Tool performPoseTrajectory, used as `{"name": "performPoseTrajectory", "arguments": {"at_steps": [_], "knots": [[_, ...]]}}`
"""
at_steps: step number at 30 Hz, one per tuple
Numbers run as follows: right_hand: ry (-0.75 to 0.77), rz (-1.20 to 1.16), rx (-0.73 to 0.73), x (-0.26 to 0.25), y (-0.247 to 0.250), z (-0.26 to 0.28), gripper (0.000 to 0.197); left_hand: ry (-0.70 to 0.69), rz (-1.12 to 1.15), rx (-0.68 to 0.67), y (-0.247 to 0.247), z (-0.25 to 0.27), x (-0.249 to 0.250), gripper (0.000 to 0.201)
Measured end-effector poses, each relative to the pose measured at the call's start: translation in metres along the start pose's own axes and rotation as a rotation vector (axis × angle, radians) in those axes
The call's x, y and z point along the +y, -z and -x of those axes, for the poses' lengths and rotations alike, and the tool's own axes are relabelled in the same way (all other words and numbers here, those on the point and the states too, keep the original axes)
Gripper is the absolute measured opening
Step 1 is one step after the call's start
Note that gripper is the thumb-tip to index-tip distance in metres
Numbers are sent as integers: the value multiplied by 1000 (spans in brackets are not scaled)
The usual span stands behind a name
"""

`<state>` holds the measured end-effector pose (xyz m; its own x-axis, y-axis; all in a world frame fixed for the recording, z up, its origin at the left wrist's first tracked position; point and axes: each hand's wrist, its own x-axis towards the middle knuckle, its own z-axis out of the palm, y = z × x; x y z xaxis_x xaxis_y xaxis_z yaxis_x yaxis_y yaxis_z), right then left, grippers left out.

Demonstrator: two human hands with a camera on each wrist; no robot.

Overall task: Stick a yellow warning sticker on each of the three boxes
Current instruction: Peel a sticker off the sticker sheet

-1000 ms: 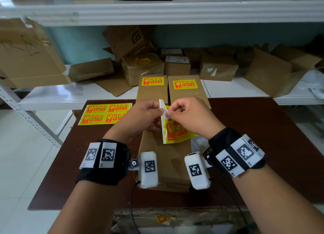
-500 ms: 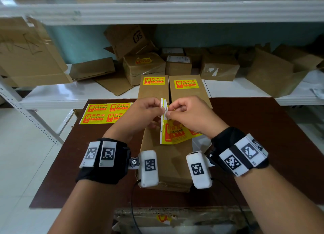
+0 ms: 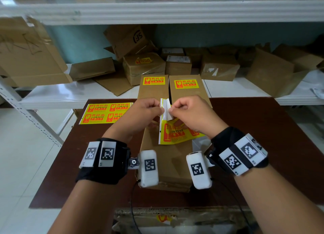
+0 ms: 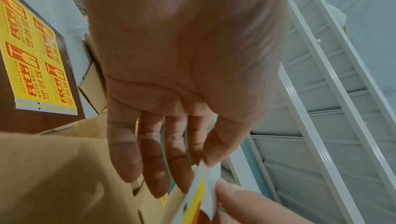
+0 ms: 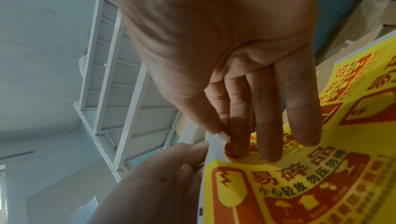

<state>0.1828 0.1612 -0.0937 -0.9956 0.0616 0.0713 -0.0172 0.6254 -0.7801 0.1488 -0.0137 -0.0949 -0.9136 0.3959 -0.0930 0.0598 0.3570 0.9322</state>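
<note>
Both hands hold a yellow sticker sheet (image 3: 175, 133) above the near cardboard box (image 3: 166, 165). My left hand (image 3: 149, 109) pinches the sheet's white backing edge (image 4: 198, 192). My right hand (image 3: 185, 111) pinches a sticker corner (image 5: 222, 137) that is peeled up from the sheet (image 5: 300, 185). Two boxes stand behind on the brown table, the left one (image 3: 152, 91) and the right one (image 3: 188, 91), each with a yellow warning sticker on top. The near box's top shows no sticker where it is visible.
A second sheet of yellow stickers (image 3: 107, 113) lies on the table (image 3: 263, 154) at the left. White shelves (image 3: 70, 95) behind hold several loose cardboard boxes. A torn carton (image 3: 175, 218) sits below the table's near edge.
The sticker corner has been peeled a little further from the backing; both hands stay in much the same place above the near box.
</note>
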Motion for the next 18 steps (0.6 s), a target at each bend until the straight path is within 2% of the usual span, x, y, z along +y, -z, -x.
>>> {"name": "performPoseTrajectory", "arguments": {"at_steps": [5,9,14,18], "knots": [[13,-7,9,-2,-1,1,18,-3,8,-5,-1,1,1,22],[11,-8,0,-2,-2,0,17,-10,-6,10,-1,3,2,45],[-12,-47,-19,-4,-1,2,16,-38,-74,54,2,2,0,18],[-23,-34,-32,-6,-2,2,12,-41,-65,71,2,1,-1,16]]}}
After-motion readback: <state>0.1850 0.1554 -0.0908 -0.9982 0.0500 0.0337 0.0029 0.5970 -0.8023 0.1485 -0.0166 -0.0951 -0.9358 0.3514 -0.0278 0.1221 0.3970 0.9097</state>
